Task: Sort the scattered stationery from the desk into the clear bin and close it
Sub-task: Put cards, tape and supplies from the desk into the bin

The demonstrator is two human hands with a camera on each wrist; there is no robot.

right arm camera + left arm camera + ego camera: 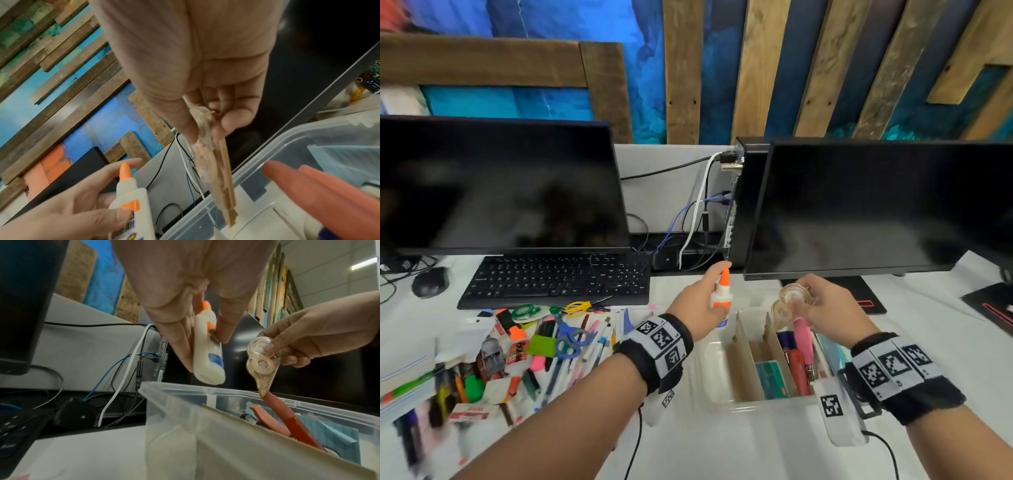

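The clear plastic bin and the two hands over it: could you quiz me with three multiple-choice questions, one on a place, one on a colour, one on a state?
1. Where does the heap of pens, scissors and markers lie?
A. left of the clear plastic bin
B. inside it
C. on the black keyboard

2. What colour is the white glue bottle's cap?
A. blue
B. orange
C. green

3. What is the right hand doing?
A. resting flat
B. pinching a clear tape dispenser
C. closing a lid

Answers: 1 A, the head view shows the heap on the desk to the bin's left. 2 B, an orange tip shows above the left hand. 3 B, its fingers grip the dispenser over the bin.
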